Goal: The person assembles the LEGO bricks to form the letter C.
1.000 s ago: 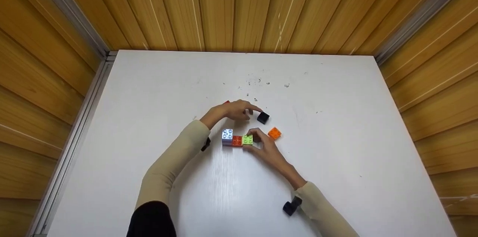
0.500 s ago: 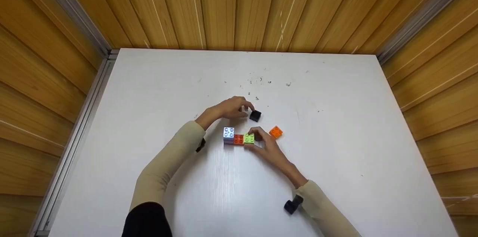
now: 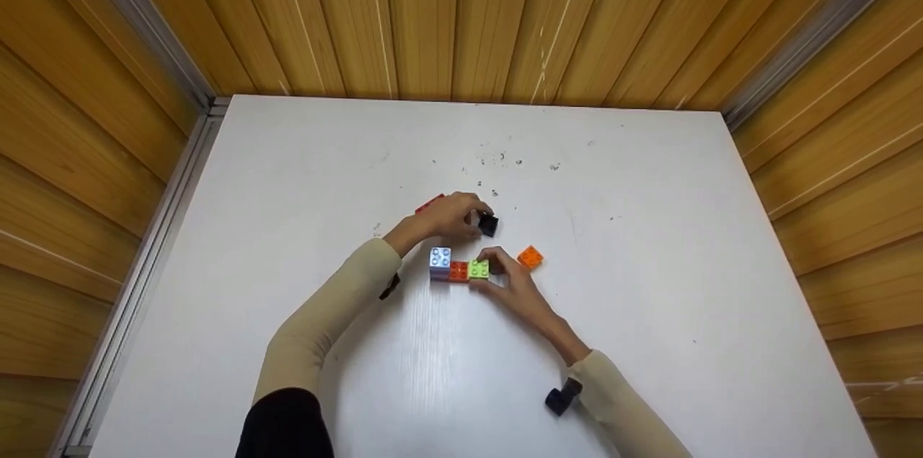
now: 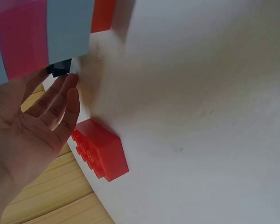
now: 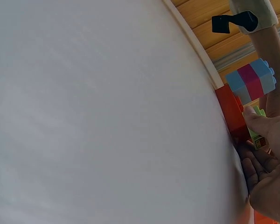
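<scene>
My left hand [image 3: 453,216] pinches a small black toy brick [image 3: 488,224] between finger and thumb, beyond the assembled bricks. That brick is partly covered in the left wrist view. My right hand [image 3: 515,281] grips a lime-green 2x2 brick [image 3: 478,269], thumb on its near side. The green brick, with a small printed picture on its side, sits on the right end of a red base brick [image 5: 231,112]. On the base's left end rises a light blue and magenta striped stack [image 5: 252,81]. Studs of the red base show between them.
An orange brick [image 3: 531,257] lies just right of my right hand. Behind my left hand lies a red studded brick [image 4: 105,149] on its side. The white table [image 3: 649,263] meets wood-panelled walls at the back and sides.
My left hand first touched the black brick with a fingertip, drew it left, and now holds it between finger and thumb. My right hand has stayed on the green brick.
</scene>
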`<state>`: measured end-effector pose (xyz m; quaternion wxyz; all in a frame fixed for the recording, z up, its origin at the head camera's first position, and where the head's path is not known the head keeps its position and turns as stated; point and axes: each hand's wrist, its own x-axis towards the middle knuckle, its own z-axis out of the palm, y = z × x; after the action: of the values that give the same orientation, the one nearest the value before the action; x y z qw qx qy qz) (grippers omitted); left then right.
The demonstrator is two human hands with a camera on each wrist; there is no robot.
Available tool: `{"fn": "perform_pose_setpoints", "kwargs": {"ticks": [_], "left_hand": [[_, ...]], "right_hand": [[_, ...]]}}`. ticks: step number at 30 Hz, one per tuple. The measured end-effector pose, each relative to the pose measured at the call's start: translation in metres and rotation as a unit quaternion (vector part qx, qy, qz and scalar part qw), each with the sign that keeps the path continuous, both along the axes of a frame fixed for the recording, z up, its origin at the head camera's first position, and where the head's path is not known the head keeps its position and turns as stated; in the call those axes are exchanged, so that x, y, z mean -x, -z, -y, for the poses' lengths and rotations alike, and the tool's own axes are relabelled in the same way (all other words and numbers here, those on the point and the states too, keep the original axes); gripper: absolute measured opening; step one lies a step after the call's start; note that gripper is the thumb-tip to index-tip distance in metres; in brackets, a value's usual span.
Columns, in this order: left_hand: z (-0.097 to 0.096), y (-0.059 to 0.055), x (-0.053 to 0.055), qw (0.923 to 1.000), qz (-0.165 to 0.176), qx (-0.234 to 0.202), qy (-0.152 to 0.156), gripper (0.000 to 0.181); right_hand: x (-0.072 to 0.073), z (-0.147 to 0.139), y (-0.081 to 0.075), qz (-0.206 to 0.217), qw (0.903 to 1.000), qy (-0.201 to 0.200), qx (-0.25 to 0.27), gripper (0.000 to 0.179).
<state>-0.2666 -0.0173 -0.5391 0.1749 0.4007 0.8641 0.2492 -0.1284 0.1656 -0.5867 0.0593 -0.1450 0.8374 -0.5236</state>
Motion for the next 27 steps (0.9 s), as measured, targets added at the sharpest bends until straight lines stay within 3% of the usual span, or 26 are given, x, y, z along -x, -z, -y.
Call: {"fn": "perform_pose_setpoints", "kwargs": {"ticks": [8,19,27], "left_hand": [[0.006,0.0,-0.003,0.9997,0.011,-0.015,-0.014,0.038],[0.032,-0.025,-0.014,0.998,-0.003,-0.058,-0.025,0.037],[0.053,-0.035,-0.029,0.9914,0.003,-0.118,-0.057,0.037]], "right_hand": [[0.002,-0.001,0.001,-0.009,0.9999,0.001,0.006,0.041],[0.002,0.0,0.002,0.003,1.0,0.003,0.008,0.043],[0.0,0.004,0.002,0.013,0.9996,0.016,0.02,0.045]]}}
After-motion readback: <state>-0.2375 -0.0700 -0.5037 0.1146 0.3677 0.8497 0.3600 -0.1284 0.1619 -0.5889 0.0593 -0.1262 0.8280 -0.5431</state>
